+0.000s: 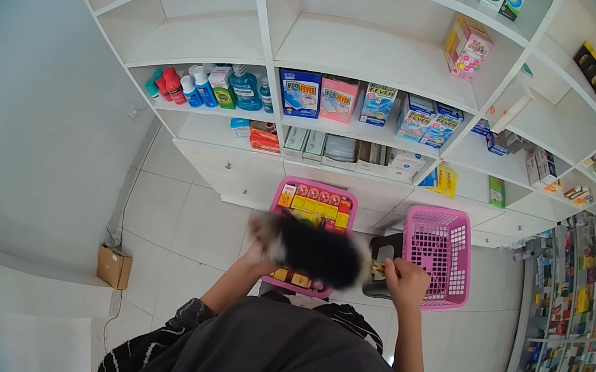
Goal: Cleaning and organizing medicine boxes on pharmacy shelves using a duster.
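My right hand [409,281] is closed around the handle of a feather duster [319,254], whose dark, fluffy head is blurred by motion. That head hangs over a pink plastic basket [354,207] packed with small yellow, red and orange boxes. Beside the duster's pale left end is my left hand [260,259], near the basket's left rim; its fingers are mostly hidden, so whether it holds anything cannot be told. A second pink basket [465,261], with no goods visible inside, stands to the right by a black stool [385,248].
White shelving [378,57] rises ahead, holding fever-patch boxes [300,93], mouthwash bottles [245,88] and a pink carton [468,49]. Glass shelves of packages [580,304] stand at right. A cardboard box [113,267] and a cable lie along the left wall.
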Demonstrator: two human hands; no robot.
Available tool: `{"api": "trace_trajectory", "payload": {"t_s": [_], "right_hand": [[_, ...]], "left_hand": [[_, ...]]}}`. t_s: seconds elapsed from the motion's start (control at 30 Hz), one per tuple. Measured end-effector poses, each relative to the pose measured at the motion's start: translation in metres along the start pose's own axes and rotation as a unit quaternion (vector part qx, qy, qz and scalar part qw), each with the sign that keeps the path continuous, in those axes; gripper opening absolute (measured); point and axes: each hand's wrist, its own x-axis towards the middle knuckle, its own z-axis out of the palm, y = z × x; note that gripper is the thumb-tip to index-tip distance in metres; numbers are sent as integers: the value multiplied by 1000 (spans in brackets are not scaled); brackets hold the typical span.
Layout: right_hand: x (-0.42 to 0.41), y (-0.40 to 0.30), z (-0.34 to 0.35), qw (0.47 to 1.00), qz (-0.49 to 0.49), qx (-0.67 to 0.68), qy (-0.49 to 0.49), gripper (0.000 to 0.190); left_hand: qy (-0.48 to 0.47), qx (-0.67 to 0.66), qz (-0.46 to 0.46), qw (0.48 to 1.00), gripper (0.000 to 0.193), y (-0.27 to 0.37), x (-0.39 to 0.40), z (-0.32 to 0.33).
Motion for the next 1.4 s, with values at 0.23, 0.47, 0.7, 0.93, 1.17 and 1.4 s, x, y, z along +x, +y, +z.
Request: {"api": "trace_trajectory", "payload": {"t_s": [0.23, 0.47, 0.7, 0.93, 1.17, 1.4], "right_hand": [[-4, -13, 3, 996, 66, 12, 59, 37], [-3, -5, -1, 995, 77, -37, 61, 37], [-7, -3, 8, 997, 44, 31, 50, 32], [-6, -1, 15, 994, 68, 81, 30, 34], [-1, 2, 19, 994, 26, 109, -5, 33], [15, 8, 12, 994, -5, 111, -24, 32]], "left_hand": [[33, -294, 11, 955, 50, -13, 7, 2], [82, 46, 114, 989, 65, 13, -1, 20], [57, 201, 63, 976, 59, -6, 5, -1], [57, -279, -53, 957, 51, -37, 9, -11], [40, -249, 97, 963, 43, -30, 10, -1], [-74, -571, -78, 814, 60, 6, 27, -4]]}}
